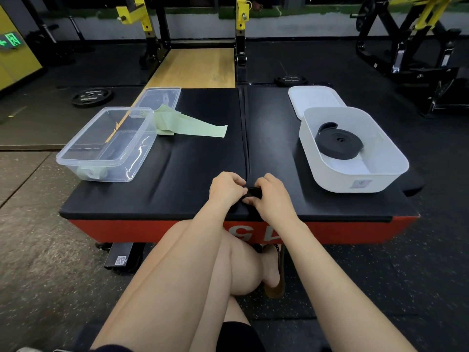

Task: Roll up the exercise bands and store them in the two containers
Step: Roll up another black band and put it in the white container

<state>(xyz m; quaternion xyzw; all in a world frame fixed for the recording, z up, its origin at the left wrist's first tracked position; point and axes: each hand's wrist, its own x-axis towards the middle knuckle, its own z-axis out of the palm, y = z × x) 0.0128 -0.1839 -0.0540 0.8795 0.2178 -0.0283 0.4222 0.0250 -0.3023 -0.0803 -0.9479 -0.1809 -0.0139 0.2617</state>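
Both hands at the near edge of the black padded platform [193, 158], left hand [226, 189] and right hand [272, 196] each pinching a small black band roll [252, 193] between curled fingers; the band's loose tail runs away along the platform's centre seam, hard to tell against black. Risk: stiff rubber springs open if either pinch slackens, or coil telescopes sideways. One rolled black band [338, 143] already sits in the white container [355, 174]. Green band [187, 124] lies unrolled beside the clear container [109, 146], still to do.
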